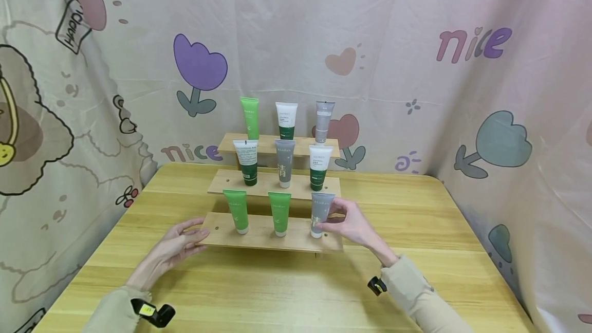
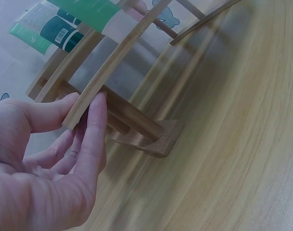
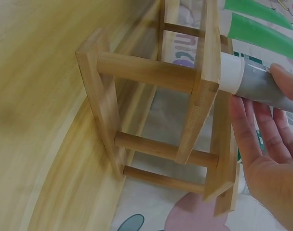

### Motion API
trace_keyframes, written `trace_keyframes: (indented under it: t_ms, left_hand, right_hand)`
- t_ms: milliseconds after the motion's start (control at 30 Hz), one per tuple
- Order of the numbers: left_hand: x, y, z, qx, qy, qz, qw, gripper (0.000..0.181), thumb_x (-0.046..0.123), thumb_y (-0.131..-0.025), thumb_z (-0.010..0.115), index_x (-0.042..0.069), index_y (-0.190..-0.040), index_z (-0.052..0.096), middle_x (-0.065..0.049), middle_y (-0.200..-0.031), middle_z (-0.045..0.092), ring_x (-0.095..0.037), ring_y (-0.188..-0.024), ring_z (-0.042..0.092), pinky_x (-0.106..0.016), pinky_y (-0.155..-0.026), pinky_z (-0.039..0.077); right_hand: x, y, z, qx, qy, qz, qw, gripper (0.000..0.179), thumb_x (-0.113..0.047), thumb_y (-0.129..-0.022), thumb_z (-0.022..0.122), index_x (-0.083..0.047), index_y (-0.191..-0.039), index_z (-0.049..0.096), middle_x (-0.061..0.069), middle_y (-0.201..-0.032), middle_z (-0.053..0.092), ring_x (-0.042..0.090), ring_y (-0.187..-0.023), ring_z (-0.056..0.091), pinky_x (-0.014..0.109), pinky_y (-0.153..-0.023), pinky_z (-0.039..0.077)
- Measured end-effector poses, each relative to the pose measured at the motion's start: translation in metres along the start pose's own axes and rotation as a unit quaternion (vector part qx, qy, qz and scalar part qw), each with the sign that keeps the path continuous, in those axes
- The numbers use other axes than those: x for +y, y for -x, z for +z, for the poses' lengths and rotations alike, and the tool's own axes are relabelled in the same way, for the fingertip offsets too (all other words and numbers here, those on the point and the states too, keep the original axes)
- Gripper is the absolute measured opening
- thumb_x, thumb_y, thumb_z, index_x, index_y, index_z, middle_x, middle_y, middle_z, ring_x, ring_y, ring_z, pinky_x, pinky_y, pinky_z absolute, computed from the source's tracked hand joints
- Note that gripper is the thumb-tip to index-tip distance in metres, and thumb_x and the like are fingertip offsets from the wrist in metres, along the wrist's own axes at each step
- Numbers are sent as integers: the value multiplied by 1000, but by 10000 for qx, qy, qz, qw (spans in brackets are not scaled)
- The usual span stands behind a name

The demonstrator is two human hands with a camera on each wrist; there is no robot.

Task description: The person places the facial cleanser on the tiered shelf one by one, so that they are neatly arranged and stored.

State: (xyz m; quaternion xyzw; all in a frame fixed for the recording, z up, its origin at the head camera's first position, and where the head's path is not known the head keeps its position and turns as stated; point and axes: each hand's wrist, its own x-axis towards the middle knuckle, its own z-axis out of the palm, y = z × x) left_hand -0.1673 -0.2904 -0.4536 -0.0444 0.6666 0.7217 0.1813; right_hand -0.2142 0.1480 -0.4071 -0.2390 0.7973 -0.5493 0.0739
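Observation:
A three-tier wooden display rack stands on the table, with small cosmetic tubes upright on each tier. My left hand pinches the left end of the lowest shelf between thumb and fingers. At the other end of that shelf, my right hand holds a grey tube by its sides; its white cap rests on the board. Two green tubes, one at the left and one in the middle, share this shelf.
The middle tier carries a white-and-green tube, a grey tube and another white-and-green tube. On top stand a green, a white-and-green and a grey tube. A patterned cloth hangs behind the wooden table.

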Motion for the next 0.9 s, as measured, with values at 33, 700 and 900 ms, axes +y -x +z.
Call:
trace_keyframes:
  t_ms: [33,700,900]
  left_hand:
    - [0,0,0,-13,0,7,10000,79,10,-102,59,-8,-157,5,-1,-112,53,-6,-91,64,-24,-90,61]
    - [-1,-1,1,-28,50,19,10000,80,11,-102,59,-9,-157,5,0,-112,54,-5,-92,65,-24,-90,61]
    - [-1,-1,0,-103,-237,153,9995,79,13,-103,58,-10,-156,5,1,-114,57,-6,-98,66,-26,-94,60]
  right_hand:
    - [0,0,0,-2,-5,8,10000,46,-11,-80,84,2,-120,65,21,-105,71,26,-97,73,22,-84,61]
    - [9,3,0,-103,-219,-161,9996,57,-7,-81,82,2,-132,58,24,-115,68,29,-102,71,27,-89,62]
    - [17,9,-11,311,-85,-804,9962,40,-1,-83,79,6,-118,63,26,-110,68,18,-97,69,29,-89,63]
